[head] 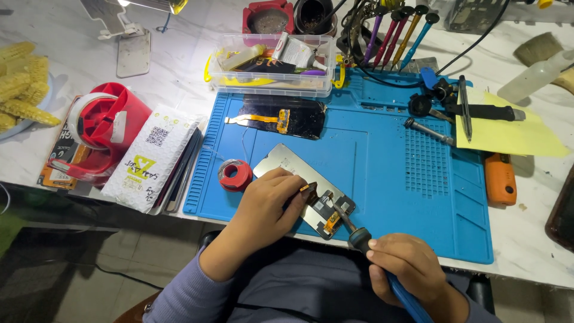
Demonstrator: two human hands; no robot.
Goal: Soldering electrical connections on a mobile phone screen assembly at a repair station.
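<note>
White marble-patterned workbench (pixel 179 66), viewed from above; blue silicone repair mat (pixel 406 179) spread across its middle and right.

Near edge of mat: silver phone screen assembly (pixel 287 169), lying flat and turned at an angle, orange flex cable and small circuit parts at its near right end. Left hand (pixel 269 206) resting on the assembly, fingers curled and pinching down on the flex cable region beside the circuit parts. Right hand (pixel 406 266) closed around a blue-handled soldering iron (pixel 359 236), held like a pen, metal tip angled up-left onto the near right corner of the assembly.

Just left of the assembly: red tape roll (pixel 235 174) on the mat. Farther on the mat: black display panel (pixel 287 116) with an orange flex cable. Beyond it, at the far edge: clear plastic tray (pixel 272 84) holding small tubes and tools. Far right of the tray: rack of screwdrivers (pixel 397 33) with purple, red, yellow and blue handles.

Right of mat: yellow paper sheet (pixel 514 134) with a black-handled tool (pixel 484 112) lying partly over it; orange utility knife (pixel 500 178) just near of the sheet; clear bottle (pixel 535 75) and brush (pixel 538 48) farther right.

Left of mat: white padded pouch (pixel 149 158), red tape dispenser (pixel 101 128), and, at far left, corn cobs (pixel 21 84) on a plate.
</note>
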